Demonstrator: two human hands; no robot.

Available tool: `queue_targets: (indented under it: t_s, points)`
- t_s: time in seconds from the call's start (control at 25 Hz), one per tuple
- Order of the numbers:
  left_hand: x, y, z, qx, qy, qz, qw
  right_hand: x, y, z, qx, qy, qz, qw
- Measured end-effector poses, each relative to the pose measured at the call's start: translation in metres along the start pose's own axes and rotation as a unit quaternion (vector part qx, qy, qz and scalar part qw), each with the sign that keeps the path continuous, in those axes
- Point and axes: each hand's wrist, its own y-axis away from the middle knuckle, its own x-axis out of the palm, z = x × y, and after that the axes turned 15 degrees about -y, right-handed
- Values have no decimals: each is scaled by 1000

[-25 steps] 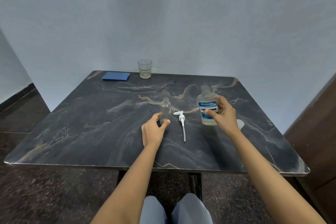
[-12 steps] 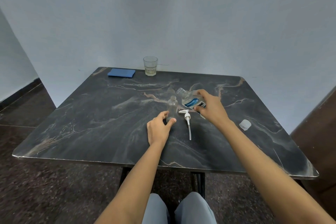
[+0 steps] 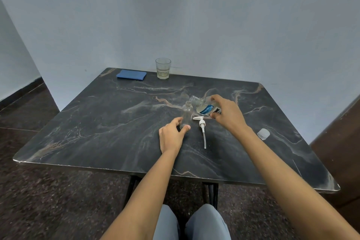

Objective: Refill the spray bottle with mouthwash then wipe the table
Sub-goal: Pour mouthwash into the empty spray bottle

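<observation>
Pinching spray bottle [image 3: 186,116] low at its base with left hand [image 3: 171,137], upright on mid table [image 3: 109,122]. Gripping mouthwash bottle [image 3: 206,107] round the label with right hand [image 3: 228,116], tilted, open neck just beside spray bottle's mouth. Probably light, slick, tippy plastic: brace low, pour slowly.

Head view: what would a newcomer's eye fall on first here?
At mid-table, the right hand holds the mouthwash bottle tilted toward the small clear spray bottle, which the left hand grips. The white pump head lies between the hands; a glass and blue cloth sit at the far edge.
</observation>
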Motion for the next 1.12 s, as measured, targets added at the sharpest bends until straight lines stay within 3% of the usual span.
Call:
queue_targets:
  t_s: [1.12]
  points:
    - [2, -2, 2, 19, -44, -7, 999, -14, -5, 10, -3, 93, 19, 995]
